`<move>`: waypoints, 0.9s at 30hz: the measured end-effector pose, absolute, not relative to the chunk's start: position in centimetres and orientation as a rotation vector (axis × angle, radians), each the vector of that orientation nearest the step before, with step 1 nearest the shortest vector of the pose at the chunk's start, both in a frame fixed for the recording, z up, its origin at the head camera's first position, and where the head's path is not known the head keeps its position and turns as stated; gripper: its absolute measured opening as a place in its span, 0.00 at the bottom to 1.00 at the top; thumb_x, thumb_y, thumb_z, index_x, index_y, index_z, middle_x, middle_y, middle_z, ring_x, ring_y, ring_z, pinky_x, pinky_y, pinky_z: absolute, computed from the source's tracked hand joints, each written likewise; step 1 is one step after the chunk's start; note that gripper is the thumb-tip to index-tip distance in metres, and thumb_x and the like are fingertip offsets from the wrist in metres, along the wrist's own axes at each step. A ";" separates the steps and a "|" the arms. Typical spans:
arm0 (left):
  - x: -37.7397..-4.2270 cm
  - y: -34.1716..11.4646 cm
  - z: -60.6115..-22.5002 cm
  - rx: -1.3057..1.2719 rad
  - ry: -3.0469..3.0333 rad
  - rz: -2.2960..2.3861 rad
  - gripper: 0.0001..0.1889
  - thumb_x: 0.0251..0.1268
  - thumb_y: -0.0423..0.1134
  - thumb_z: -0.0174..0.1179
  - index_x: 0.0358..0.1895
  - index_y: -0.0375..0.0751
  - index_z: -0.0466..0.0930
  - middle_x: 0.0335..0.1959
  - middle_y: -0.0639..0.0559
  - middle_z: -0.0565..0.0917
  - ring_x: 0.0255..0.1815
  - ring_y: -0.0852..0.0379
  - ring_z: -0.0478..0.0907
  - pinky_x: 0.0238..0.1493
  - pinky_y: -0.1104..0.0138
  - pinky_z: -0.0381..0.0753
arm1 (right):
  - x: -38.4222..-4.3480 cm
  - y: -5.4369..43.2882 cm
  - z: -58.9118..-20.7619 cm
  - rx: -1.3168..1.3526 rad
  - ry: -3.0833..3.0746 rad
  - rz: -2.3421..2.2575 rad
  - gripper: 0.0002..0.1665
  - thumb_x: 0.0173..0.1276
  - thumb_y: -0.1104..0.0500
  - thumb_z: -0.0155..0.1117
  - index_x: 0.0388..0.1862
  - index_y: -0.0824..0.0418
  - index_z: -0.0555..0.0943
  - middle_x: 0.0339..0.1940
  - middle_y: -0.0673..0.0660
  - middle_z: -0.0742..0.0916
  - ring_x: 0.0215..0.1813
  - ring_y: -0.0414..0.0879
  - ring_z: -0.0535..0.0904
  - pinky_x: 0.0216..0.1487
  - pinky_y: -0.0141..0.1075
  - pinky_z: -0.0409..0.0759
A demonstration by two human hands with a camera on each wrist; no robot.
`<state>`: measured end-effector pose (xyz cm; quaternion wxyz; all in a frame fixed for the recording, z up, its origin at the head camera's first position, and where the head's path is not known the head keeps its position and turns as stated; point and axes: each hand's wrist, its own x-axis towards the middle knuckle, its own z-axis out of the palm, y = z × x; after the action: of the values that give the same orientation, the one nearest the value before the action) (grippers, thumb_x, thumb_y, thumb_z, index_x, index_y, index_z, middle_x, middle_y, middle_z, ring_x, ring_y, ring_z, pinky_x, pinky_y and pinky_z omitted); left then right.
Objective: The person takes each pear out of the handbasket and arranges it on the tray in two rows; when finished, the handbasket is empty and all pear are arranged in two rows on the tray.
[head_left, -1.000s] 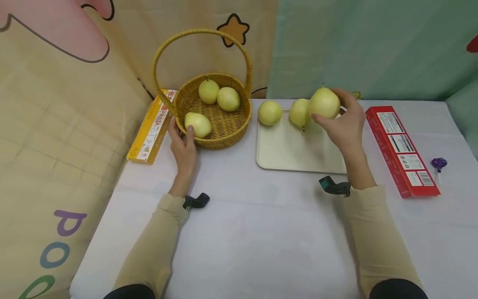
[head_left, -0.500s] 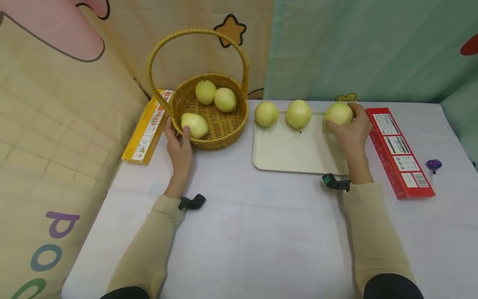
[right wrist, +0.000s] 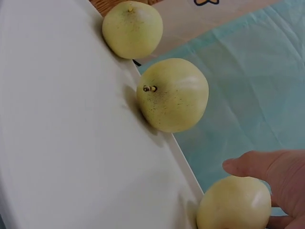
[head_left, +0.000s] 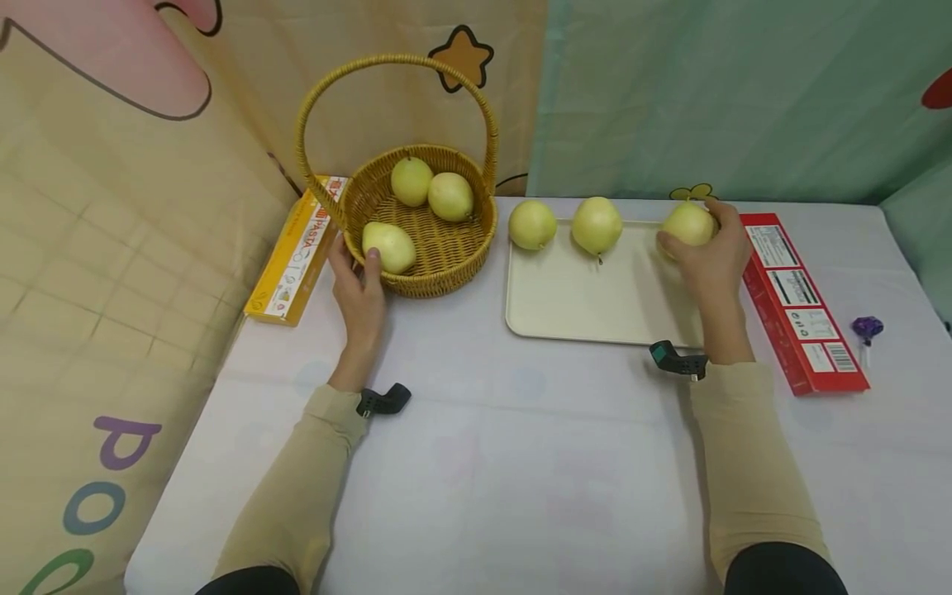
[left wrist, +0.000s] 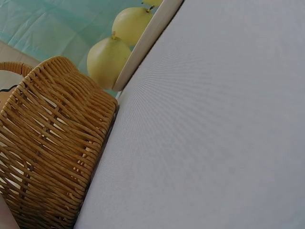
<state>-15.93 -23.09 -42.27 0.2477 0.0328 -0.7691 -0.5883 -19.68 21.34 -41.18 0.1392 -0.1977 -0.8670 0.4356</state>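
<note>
In the head view, my left hand holds the near left rim of a woven basket, thumb over the edge and fingers against the outside. Three pale yellow-green pears lie in the basket, one pear close to that thumb. My right hand grips another pear at the far right end of a cream tray. In the right wrist view, the thumb lies along the top of this pear, and some fingers are hidden behind it. Two more pears, a left one and a middle one, sit along the tray's far edge.
A yellow pasta box lies left of the basket. Beside my right hand is a red box, with a purple-wrapped lollipop farther right. The tall basket handle arches above the basket. Curtains hang behind the table.
My right hand has lowered its pear from above the middle pear to the tray's right end, then shifted it slightly farther right. The left hand stays at the basket.
</note>
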 end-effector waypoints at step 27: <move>-18.0 -25.0 -45.9 0.093 -2.137 -1.552 0.29 0.86 0.52 0.45 0.80 0.43 0.59 0.79 0.46 0.71 0.77 0.56 0.70 0.78 0.63 0.68 | -18.6 15.5 -36.4 -0.358 -2.297 1.374 0.44 0.66 0.42 0.76 0.78 0.50 0.72 0.77 0.47 0.76 0.78 0.38 0.66 0.81 0.31 0.61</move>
<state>-17.97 -24.95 -45.93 0.2471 0.0340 -0.7836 -0.5690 -18.56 15.48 -36.38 0.2187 -0.1294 -0.8301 0.4964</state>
